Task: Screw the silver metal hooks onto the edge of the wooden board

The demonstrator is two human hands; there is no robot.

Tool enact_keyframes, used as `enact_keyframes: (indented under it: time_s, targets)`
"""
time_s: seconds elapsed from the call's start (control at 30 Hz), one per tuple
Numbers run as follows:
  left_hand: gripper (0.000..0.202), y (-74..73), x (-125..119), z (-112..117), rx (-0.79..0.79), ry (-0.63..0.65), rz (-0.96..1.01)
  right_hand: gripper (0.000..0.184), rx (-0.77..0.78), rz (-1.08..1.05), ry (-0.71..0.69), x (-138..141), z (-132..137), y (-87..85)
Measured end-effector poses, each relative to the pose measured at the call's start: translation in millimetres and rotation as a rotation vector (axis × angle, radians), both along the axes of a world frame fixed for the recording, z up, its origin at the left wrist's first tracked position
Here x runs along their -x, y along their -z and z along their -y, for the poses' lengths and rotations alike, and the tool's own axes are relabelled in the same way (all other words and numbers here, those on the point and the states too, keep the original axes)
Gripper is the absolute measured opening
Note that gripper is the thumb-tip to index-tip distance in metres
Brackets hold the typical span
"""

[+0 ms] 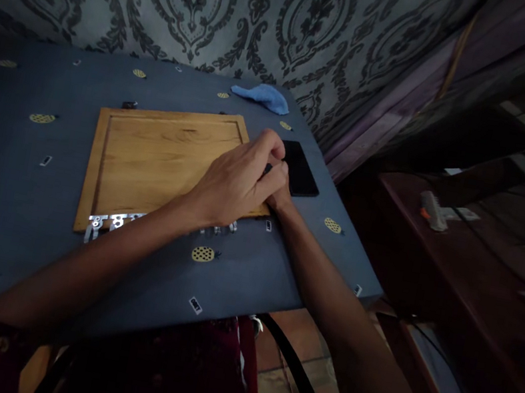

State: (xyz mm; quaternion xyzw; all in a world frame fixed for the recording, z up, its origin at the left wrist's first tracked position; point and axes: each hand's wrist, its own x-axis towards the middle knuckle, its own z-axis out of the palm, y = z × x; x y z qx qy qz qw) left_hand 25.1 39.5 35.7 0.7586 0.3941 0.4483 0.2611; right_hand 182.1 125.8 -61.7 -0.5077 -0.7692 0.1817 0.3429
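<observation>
A blue-grey tablecloth printed with yellow pineapples (55,187) spreads from the left; its small white labels carry lettering too blurred to read surely. On it lies a framed, honey-brown wooden board (156,164), a row of shiny silver metal fittings (117,221) along its near edge, partly covered by the left forearm. The left hand (240,176), fingers curled, hides the board's right end. Behind it sits a crumpled blue cloth (264,96). The right hand (281,193) is mostly hidden against the left; whether either pinches anything, I cannot tell. A flat black rectangular slab (303,171) lies beyond, partly covered.
</observation>
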Motion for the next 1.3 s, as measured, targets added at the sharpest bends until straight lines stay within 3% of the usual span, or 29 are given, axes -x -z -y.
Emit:
enact_keyframes:
  time_s: [0.1, 0.23, 0.37, 0.53, 0.73, 0.9, 1.13, 1.2, 1.3]
  targets:
    - [0.009, -5.6, 4, 4, -0.114, -0.101, -0.253, 0.020, 0.027, -0.041, 0.024, 1, 1, -0.2]
    - [0.012, -11.6, 12, 3, -0.170, -0.105, -0.420, 0.024, 0.024, -0.063, 0.007, 0, -1, -0.5]
    - [0.005, -16.3, 22, 0, -0.185, -0.068, -0.396, 0.031, 0.006, -0.075, -0.022, -1, -4, 2.0]
    - [0.011, -20.9, 26, 2, -0.176, -0.034, -0.341, 0.032, -0.007, -0.100, -0.035, -2, -4, 3.9]
    - [0.011, -28.4, 23, 10, -0.187, -0.063, -0.511, 0.029, 0.048, -0.089, 0.005, 0, 0, -0.8]
    - [0.012, -36.9, 22, 17, -0.196, -0.111, -0.684, 0.032, 0.007, -0.102, -0.008, 0, -3, 1.6]
    - [0.018, -41.3, 25, 18, -0.188, -0.068, -0.673, 0.025, -0.112, 0.002, -0.005, 0, -1, 1.2]
    - [0.018, -40.6, 26, 17, -0.180, -0.061, -0.658, 0.019, -0.153, 0.027, -0.062, 1, 8, -5.3]
    - [0.015, -38.3, 27, 16, -0.183, -0.045, -0.623, 0.013, -0.045, -0.002, -0.323, 0, 25, -17.5]
